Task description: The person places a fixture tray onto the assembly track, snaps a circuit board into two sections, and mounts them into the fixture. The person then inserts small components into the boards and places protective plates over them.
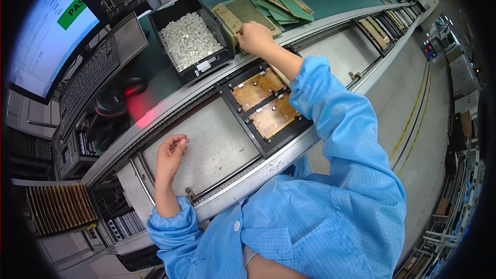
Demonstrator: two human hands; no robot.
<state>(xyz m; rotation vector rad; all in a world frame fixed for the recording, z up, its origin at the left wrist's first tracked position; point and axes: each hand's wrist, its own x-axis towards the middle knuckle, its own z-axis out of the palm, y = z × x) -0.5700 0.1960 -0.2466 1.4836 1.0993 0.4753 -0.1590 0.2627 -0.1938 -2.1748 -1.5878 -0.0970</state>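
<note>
My right hand (254, 37) reaches across the conveyor to the near end of a tan board (227, 18). Its fingers are curled down at the board's edge, and what lies between them is hidden. My left hand (172, 156) hovers over the metal bed of the conveyor, fingers bent and the thumb close to the fingertips; I cannot make out anything in it. Between the hands, a black carrier frame (243, 121) on the rails holds two amber circuit boards (274, 115) with small white parts on them. A black bin (225, 57) of small whitish parts (190, 40) stands beyond the rail.
Green sheets (279, 2) lie piled on the green bench. At left are a monitor (51, 26), a keyboard (90, 75) and a black scanner (111, 103) casting red light. A rack of upright boards (59, 206) stands lower left. More carriers (377, 33) sit along the conveyor.
</note>
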